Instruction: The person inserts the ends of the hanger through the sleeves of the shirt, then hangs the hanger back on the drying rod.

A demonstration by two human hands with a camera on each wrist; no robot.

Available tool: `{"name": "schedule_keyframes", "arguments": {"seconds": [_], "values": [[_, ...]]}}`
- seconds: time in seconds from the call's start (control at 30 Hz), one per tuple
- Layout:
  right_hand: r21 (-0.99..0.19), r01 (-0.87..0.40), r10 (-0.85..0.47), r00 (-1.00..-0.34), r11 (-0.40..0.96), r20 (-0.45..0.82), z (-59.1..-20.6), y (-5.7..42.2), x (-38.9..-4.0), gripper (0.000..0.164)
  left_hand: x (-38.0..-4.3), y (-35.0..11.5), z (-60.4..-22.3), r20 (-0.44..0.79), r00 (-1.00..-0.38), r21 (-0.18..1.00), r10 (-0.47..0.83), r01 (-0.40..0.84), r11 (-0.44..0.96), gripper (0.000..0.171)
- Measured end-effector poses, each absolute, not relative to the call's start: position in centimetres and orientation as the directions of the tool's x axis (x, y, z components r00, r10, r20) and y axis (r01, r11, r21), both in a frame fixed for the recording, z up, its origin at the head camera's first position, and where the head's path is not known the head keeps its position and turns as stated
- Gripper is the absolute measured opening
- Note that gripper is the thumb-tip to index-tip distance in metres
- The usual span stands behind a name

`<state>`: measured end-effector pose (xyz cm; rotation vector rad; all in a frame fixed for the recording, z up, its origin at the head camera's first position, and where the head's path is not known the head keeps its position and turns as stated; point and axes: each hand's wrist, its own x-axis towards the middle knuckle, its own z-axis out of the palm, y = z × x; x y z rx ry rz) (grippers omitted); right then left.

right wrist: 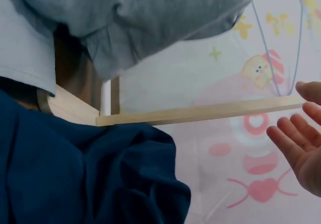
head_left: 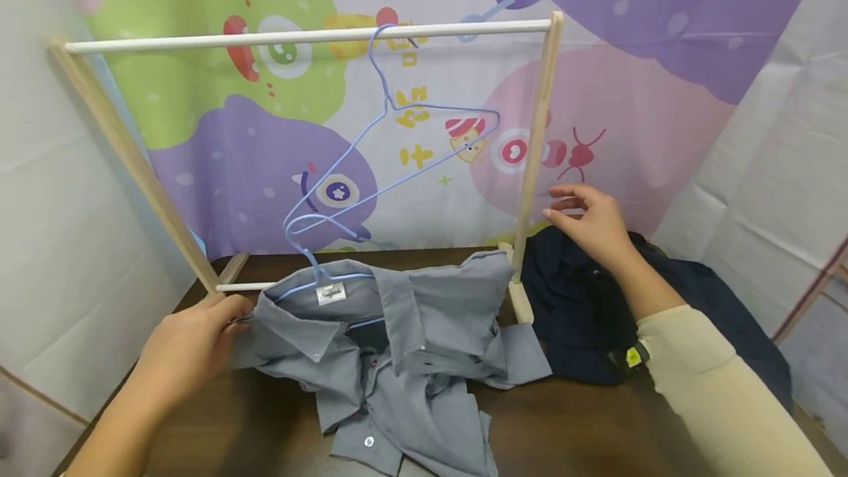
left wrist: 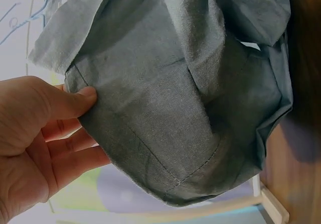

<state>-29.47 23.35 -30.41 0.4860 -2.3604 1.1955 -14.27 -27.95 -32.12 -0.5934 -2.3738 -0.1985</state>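
Before the rack (head_left: 265, 39), the grey shirt (head_left: 414, 397) should handle light and limp, best held at the shoulders, where our left hand (head_left: 192, 337) pinches it, our relaxed right hand (head_left: 589, 219) holding nothing.

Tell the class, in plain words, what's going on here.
A person's left hand pinches the edge of a grey shirt near its collar. A blue hanger sits inside the shirt, its hook below the rail. The right hand holds nothing. Another hanger hangs bare on the rail, and dark blue cloth lies at the right.
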Motion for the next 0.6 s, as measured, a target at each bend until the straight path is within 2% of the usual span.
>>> {"name": "schedule_keyframes", "arguments": {"seconds": [0.37,0.6], "values": [[-0.800,-0.398,-0.104,-0.913,0.449,0.395,-30.1,22.1,-32.4,0.075,-13.1,-30.5,-32.2,0.654,-0.695,0.021,0.298,0.411,0.912,0.033],[-0.846,-0.392,-0.073,-0.917,0.361,0.393,-29.7,20.3,-33.6,0.072,-12.7,-32.3,-32.3,0.648,-0.716,0.024,0.258,0.358,0.934,0.030]]}}
